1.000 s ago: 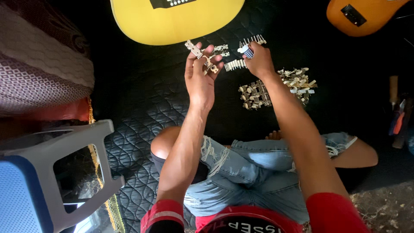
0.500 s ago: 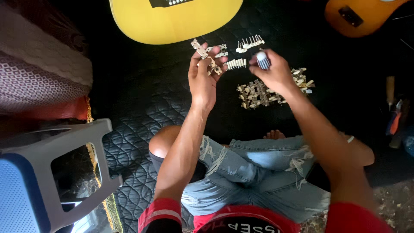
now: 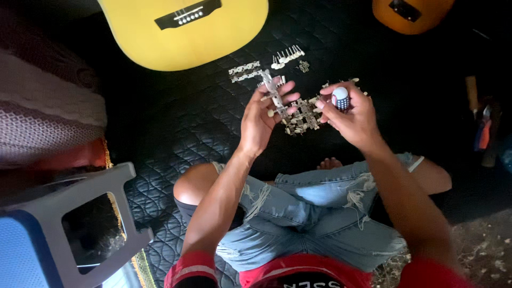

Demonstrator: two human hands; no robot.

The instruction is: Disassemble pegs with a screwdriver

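Metal tuner strip (image 3: 274, 96) in left hand (image 3: 261, 120), screwdriver handle (image 3: 340, 98) in right hand (image 3: 352, 120).

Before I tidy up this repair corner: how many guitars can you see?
2. A yellow guitar lies on the black quilted mat at the top, left of centre. An orange guitar sits at the top right, mostly cut off by the frame. Others may lie out of view.

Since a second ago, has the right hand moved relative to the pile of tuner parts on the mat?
Yes. The right hand, gripping a small rounded tool, has come back from beyond the pile of tuner parts toward the person, and now sits beside it.
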